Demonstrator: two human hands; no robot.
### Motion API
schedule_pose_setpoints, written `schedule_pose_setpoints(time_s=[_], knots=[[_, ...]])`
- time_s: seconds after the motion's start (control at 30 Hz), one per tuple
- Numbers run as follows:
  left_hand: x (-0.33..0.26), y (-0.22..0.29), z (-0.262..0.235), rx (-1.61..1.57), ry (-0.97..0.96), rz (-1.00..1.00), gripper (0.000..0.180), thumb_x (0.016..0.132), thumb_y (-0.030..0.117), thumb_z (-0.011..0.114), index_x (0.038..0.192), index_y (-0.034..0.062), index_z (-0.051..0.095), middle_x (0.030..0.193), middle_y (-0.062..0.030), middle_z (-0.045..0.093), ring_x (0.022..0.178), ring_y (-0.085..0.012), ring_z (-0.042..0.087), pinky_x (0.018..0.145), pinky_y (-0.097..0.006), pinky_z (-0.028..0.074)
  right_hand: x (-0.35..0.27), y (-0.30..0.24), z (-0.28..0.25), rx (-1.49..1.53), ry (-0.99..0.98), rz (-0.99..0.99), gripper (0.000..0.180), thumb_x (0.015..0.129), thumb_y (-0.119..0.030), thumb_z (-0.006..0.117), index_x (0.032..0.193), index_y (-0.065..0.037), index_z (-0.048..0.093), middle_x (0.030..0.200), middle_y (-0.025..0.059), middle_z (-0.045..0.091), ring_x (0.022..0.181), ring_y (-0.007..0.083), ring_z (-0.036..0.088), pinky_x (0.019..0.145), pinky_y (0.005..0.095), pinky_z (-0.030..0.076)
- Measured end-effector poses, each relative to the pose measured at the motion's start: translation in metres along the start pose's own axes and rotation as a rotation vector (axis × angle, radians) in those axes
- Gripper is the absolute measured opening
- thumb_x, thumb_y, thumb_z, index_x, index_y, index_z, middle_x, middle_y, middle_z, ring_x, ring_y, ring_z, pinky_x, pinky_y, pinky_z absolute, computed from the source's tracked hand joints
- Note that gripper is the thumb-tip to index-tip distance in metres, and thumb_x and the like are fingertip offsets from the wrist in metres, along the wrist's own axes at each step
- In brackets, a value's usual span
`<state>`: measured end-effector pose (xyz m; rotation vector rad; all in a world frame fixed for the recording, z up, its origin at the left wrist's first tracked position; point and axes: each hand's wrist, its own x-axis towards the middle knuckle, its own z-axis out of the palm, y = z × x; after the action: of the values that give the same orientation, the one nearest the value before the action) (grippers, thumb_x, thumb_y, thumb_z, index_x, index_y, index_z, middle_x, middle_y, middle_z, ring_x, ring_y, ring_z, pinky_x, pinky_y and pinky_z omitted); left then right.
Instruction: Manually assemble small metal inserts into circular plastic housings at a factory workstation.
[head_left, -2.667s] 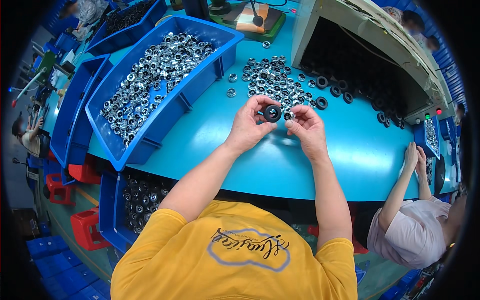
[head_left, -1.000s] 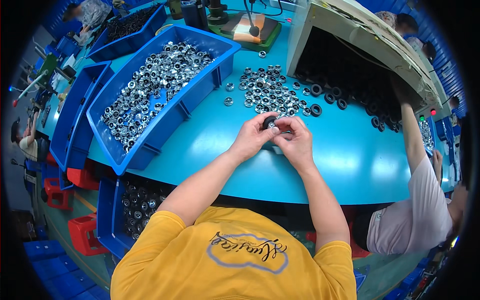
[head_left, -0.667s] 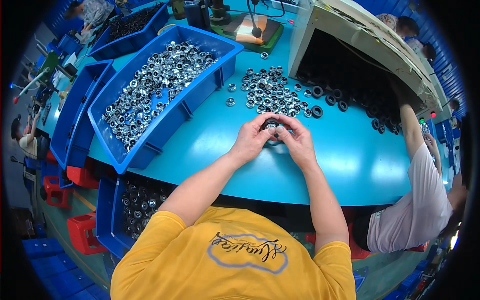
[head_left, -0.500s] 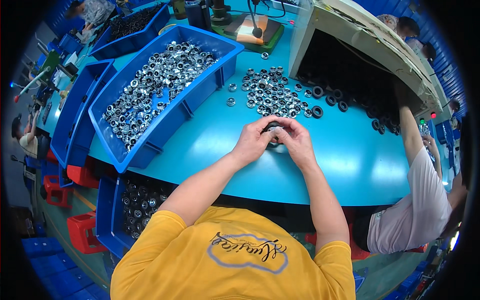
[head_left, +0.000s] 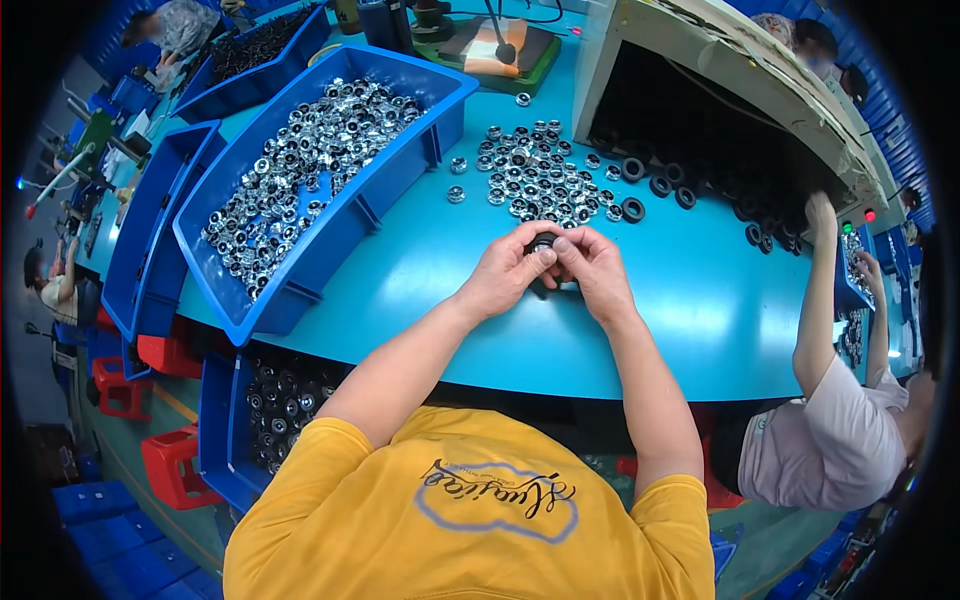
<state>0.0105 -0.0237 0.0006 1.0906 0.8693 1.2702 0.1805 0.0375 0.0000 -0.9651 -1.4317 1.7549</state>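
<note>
Over the near part of the table, my left hand [head_left: 505, 270] and my right hand [head_left: 600, 275] meet around a small black ring [head_left: 542, 241] with a shiny metal hub showing in it. Both thumbs press at the ring from the near side, and the fingers curl round behind it. Its lower part is partly hidden by the hands. Just beyond lies a loose spread of silver hubs with dark centres [head_left: 540, 175]. To the right of these are several black rubber rings [head_left: 633, 209].
At the left stands a blue bin [head_left: 330, 240] of silver hubs. A dark-mouthed pale box [head_left: 592, 80] sits at the far right, with a co-worker's arm [head_left: 818, 290] near it. Below the table edge is another blue bin [head_left: 215, 420] of wheels, near red stools [head_left: 172, 465].
My thumbs have shifted on the ring, and more of its metal hub now shows. The co-worker's arm at the right has drawn back out of the box's mouth.
</note>
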Motion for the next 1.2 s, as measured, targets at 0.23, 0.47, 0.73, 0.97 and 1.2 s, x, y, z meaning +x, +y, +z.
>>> schedule_pose_setpoints(time_s=[0.23,0.47,0.73,0.97,1.2], knots=[[-0.001,-0.003,0.001,0.051,0.165,0.074,0.020,0.099,0.004,0.059,0.118,0.0047,0.064,0.090,-0.0026,0.067,0.071,-0.0074,0.061,0.058,-0.023,0.054,-0.006,-0.006,0.007,0.048,-0.074,-0.045,0.026,0.098,-0.027,0.066,0.109,-0.004,0.066,0.098,0.0023,0.061,0.077,0.0083,0.056,0.065,0.0239,0.046],[-0.001,-0.005,-0.002,0.088,0.242,0.105,0.022,0.098,0.006,0.060,0.119,0.0055,0.067,0.087,-0.0028,0.068,0.063,-0.0071,0.060,0.051,-0.023,0.053,-0.007,0.000,0.014,-0.089,-0.065,-0.317,0.024,0.098,-0.020,0.067,0.112,-0.001,0.064,0.117,0.0057,0.052,0.083,0.0076,0.056,0.061,0.0217,0.047],[0.001,0.010,-0.008,0.071,0.050,-0.103,0.036,0.101,0.021,0.062,0.135,0.0077,0.058,0.083,-0.0016,0.065,0.062,-0.0068,0.060,0.049,-0.022,0.052,-0.009,-0.018,0.014,0.037,-0.018,0.047,0.025,0.097,-0.024,0.069,0.113,-0.006,0.065,0.083,-0.0025,0.062,0.064,0.0047,0.051,0.055,0.0190,0.041],[-0.001,-0.006,0.001,0.271,-0.042,0.149,0.054,0.094,0.004,0.063,0.146,0.0083,0.047,0.108,-0.0100,0.067,0.094,-0.0143,0.067,0.082,-0.029,0.056,0.002,0.002,0.000,0.125,-0.027,0.070,0.024,0.099,-0.026,0.066,0.113,-0.006,0.068,0.083,-0.0039,0.062,0.067,0.0036,0.051,0.056,0.0190,0.040],[0.002,0.000,0.000,0.452,0.001,0.052,0.058,0.089,-0.003,0.062,0.144,0.0079,0.048,0.109,-0.0123,0.071,0.093,-0.0176,0.070,0.084,-0.032,0.056,0.002,0.000,0.005,0.085,0.002,0.088,0.021,0.097,-0.019,0.067,0.111,-0.003,0.067,0.093,0.0018,0.070,0.078,0.0083,0.062,0.065,0.0229,0.049]])
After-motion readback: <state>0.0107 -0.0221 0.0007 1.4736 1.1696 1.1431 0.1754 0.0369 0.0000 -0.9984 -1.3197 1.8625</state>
